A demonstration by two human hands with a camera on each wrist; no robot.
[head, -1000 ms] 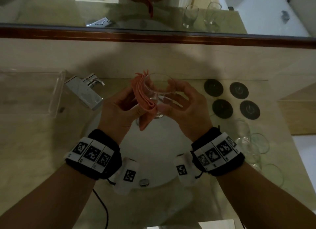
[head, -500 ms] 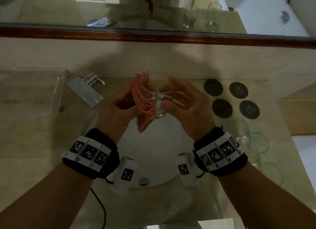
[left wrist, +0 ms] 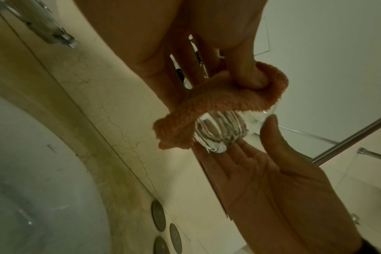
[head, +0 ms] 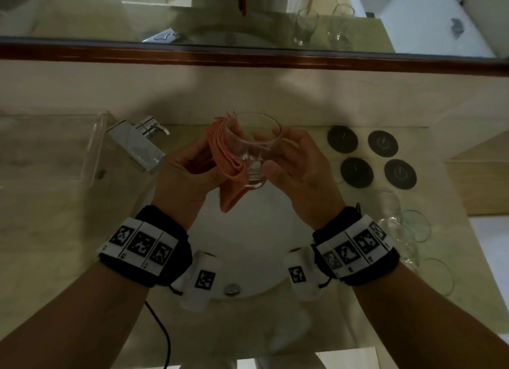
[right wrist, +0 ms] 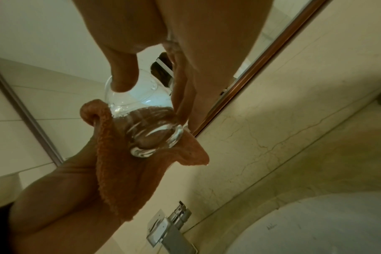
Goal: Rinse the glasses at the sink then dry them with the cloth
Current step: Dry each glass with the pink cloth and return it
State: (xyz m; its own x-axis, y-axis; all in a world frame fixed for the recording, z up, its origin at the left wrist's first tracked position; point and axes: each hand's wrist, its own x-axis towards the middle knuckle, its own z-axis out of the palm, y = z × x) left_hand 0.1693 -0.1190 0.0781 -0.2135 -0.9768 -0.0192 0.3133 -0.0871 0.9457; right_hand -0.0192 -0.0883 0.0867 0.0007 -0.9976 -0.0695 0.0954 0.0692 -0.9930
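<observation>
Above the white sink [head: 248, 231] I hold a clear tumbler [head: 252, 148] [left wrist: 220, 135] [right wrist: 146, 123] between both hands, its mouth facing up and away. My left hand [head: 190, 173] [left wrist: 246, 75] grips a folded orange cloth [head: 225, 162] [left wrist: 218, 106] [right wrist: 130, 180] and presses it against the glass's left side. My right hand [head: 292, 162] [right wrist: 141, 82] grips the right side, thumb near the base and fingers curled round the far wall. Water drops cling inside the glass in the right wrist view.
A chrome tap [head: 137, 145] stands left of the basin, beside a clear plastic tray [head: 55, 145]. Several black coasters [head: 371, 159] lie on the counter at right. Several more glasses [head: 407, 231] stand at the right edge. A mirror with a wooden frame [head: 248, 54] runs along the back.
The glass has tilted a little more upright and turned between my hands; the cloth has slid slightly along its left side. Both hands stay over the basin.
</observation>
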